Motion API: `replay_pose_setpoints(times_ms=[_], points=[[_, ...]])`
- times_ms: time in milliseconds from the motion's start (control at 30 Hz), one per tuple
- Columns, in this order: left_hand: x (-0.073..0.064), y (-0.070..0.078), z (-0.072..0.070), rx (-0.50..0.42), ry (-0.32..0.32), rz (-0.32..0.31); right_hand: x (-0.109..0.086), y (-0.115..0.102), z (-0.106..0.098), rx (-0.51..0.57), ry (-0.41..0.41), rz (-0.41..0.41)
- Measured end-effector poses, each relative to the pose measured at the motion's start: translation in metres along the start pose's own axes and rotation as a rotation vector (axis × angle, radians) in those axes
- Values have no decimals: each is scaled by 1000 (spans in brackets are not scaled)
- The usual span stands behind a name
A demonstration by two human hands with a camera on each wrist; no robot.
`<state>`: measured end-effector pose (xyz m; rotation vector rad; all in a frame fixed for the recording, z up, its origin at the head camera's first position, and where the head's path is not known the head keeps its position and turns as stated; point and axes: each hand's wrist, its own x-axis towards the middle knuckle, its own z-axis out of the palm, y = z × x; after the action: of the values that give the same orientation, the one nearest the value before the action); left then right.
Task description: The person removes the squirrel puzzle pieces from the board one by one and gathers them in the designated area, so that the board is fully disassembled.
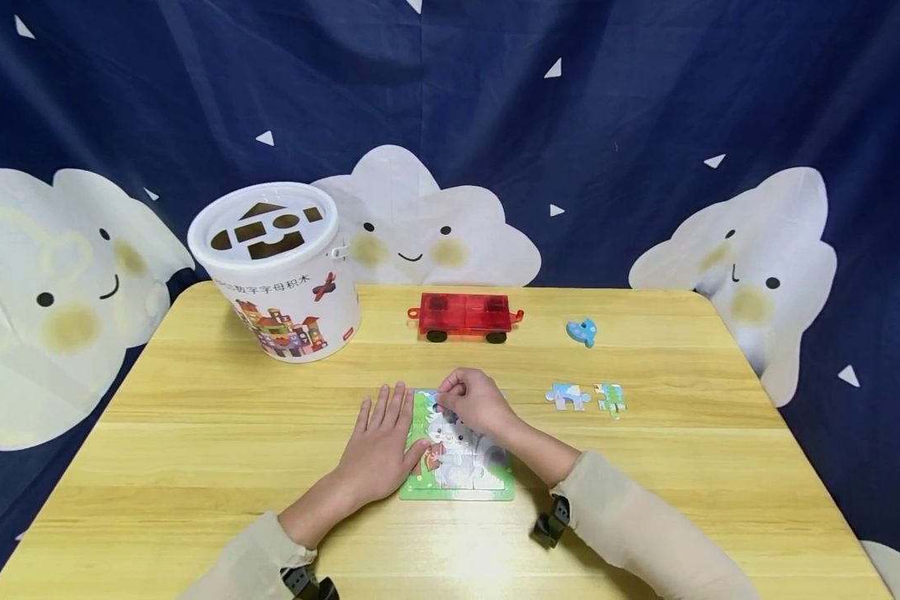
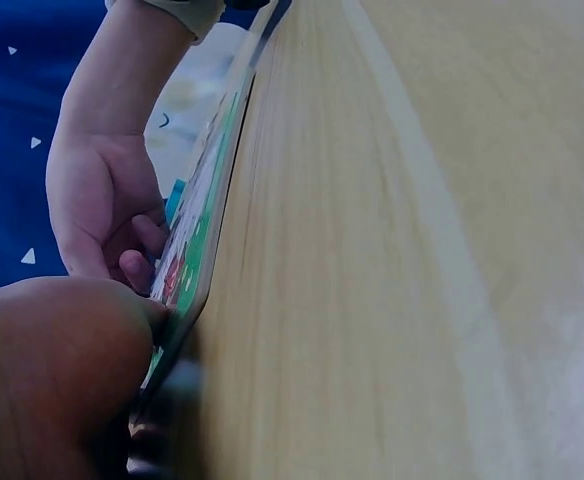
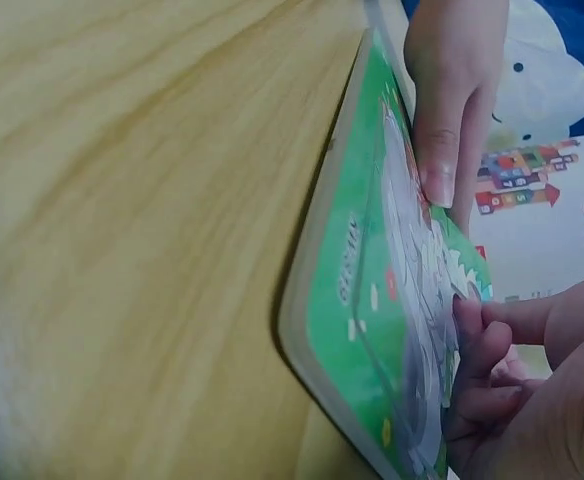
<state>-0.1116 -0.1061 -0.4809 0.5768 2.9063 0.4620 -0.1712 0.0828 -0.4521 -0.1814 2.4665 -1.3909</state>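
A jigsaw puzzle board (image 1: 457,493) with a green border and a grey-white animal picture lies flat on the table. My left hand (image 1: 378,450) rests palm down along its left side, fingers straight, the thumb on the board's picture. Over the upper left of the picture, my right hand (image 1: 480,404) has thumb and forefinger brought together, pinching a puzzle piece (image 3: 462,292) at the board's surface; the fingers cover most of that piece. Two loose puzzle pieces, a blue one (image 1: 568,397) and a green one (image 1: 611,399), lie apart to the right of the board.
Behind the left hand stands a white bucket (image 1: 292,283) with shaped holes in its lid. A red toy wagon (image 1: 465,315) and a small blue toy piece (image 1: 582,332) sit toward the back of the wooden table (image 1: 195,467). A dark blue curtain (image 1: 495,100) hangs behind.
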Motion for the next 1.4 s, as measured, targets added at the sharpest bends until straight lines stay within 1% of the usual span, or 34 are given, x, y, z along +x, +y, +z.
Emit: replay_pose_setpoints(times_ms=[133, 200, 300, 500, 667, 733, 900, 1000, 1100, 1267, 1400], points=[[0, 0, 0, 2, -2, -7, -1, -1, 0, -24, 12, 8], [0, -1, 0, 2, -2, -6, -1, -2, 0, -18, 15, 20], [0, -1, -1, 3, 0, -3, 0, -3, 0, 10, 22, 29], [1, 0, -2, 1, 9, -2, 1, 0, -1, 50, 28, -2], [2, 0, -3, -4, 12, 1, 4, -3, -5, 104, 81, 23], [3, 1, -3, -4, 15, 3, 5, -5, -6, 121, 86, 30], [2, 1, -3, -10, 15, 7, 5, -5, -10, 168, 31, 48], [1, 1, -4, -22, 14, 9, 5, -2, -12, 210, 9, 39], [1, 2, -4, -12, 4, 6, 5, 1, -16, 241, -11, 32], [1, 2, -4, -2, -8, -2, 2, 6, -29, 260, -49, 61], [-1, 1, -3, -7, -10, -5, -3, 12, -43, 260, -57, 70]])
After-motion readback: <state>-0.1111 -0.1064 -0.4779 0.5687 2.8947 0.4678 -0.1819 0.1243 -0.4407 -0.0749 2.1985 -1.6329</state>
